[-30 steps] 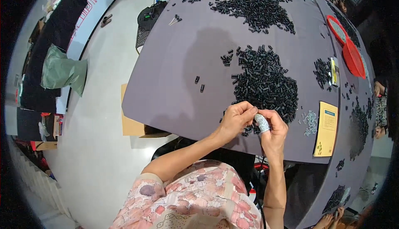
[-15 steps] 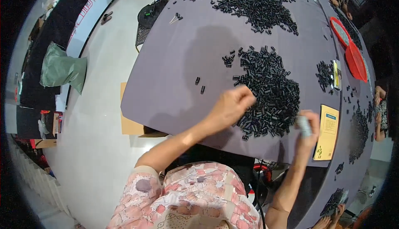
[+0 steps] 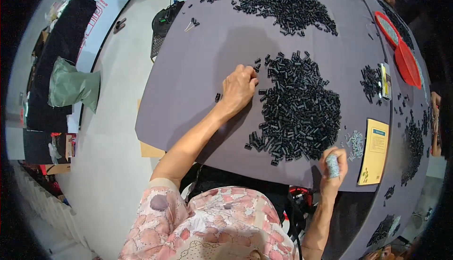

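Observation:
My left hand (image 3: pixel 239 87) is over the table left of the large heap of small black cylindrical pieces (image 3: pixel 302 104). Its fingers are bent and closed at a few loose black pieces (image 3: pixel 257 64); the fingertips are partly hidden, so what they pinch does not show. At the heap's near right edge is my right hand (image 3: pixel 334 165), fingers curled in. A grey-green wrapping (image 3: pixel 333 166) covers one of its digits, apparently the thumb. Beside that hand lies a scatter of small pale, clear-looking bits (image 3: pixel 355 144).
A yellow booklet (image 3: pixel 374 151) lies at the right. Beyond it are a smaller black pile (image 3: pixel 371 81), a yellow-and-white packet (image 3: pixel 385 81) and red baskets (image 3: pixel 406 64). Another black heap (image 3: pixel 297 9) spreads at the far side. Other people's hands show at the right rim.
My left hand has moved left and away from me, off the heap to the loose pieces. My right hand has come nearer and left, uncovering the pale bits. More black pieces show at the heap's near left.

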Tool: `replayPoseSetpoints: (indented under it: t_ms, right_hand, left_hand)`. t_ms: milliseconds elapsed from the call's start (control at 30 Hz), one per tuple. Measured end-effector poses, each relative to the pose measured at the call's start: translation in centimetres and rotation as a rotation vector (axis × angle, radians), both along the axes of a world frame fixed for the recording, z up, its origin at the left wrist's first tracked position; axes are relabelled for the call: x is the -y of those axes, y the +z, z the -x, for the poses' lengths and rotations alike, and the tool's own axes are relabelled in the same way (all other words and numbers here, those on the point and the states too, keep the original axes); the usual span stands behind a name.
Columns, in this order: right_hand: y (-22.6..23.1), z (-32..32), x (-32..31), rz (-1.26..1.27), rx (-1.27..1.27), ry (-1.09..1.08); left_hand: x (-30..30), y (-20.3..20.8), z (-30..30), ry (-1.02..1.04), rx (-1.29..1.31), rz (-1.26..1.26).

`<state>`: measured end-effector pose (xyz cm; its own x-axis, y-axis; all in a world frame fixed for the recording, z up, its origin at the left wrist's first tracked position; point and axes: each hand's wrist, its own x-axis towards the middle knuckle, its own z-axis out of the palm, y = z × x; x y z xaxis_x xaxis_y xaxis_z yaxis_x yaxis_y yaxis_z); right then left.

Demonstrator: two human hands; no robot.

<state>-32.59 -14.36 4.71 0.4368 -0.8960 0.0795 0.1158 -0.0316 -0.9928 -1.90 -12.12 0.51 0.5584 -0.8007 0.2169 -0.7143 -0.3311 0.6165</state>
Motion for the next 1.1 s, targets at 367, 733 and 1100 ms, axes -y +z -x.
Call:
replayPoseSetpoints:
  t_ms: [367, 733, 1100]
  right_hand:
    - [-0.6, -0.5, -0.5, -0.047, 0.018, 0.075]
    - [-1.1, 1.1, -0.6, 0.0, 0.003, 0.018]
    - [-1.0, 1.1, -0.9, 0.01, -0.018, 0.021]
  left_hand:
    - [-1.1, 1.8, -0.5, -0.204, -0.118, -0.148]
    - [4.6, 1.8, -1.8, -0.144, 0.012, -0.003]
    - [6.2, 0.1, -1.5, -0.109, 0.108, -0.045]
